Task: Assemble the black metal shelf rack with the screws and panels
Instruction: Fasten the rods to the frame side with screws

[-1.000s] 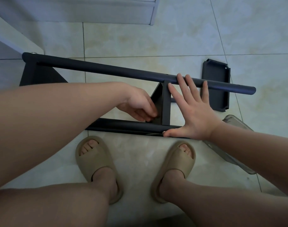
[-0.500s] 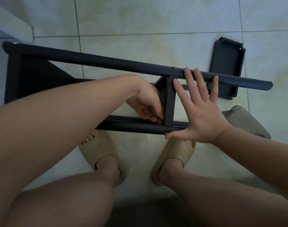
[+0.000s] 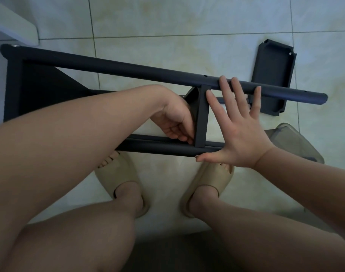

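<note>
The black metal rack (image 3: 128, 68) lies on its side on the tiled floor, two long tubes running left to right. A black shelf panel (image 3: 201, 118) stands between the tubes. My left hand (image 3: 175, 122) reaches in from the left, fingers curled and pinching something small at the panel's lower corner by the near tube; what it pinches is hidden. My right hand (image 3: 238, 130) is spread flat, fingertips on the far tube and thumb on the near tube (image 3: 163, 149). A loose black panel (image 3: 271, 75) lies beyond the far tube at the right.
A clear plastic container (image 3: 297, 142) sits on the floor behind my right wrist. My feet in beige slippers (image 3: 208, 185) stand just under the near tube. A white furniture edge (image 3: 14, 22) is at the top left.
The view has shifted closer over the rack. My left hand's fingers have worked lower toward the panel's bottom corner. My right hand keeps its flat brace across both tubes.
</note>
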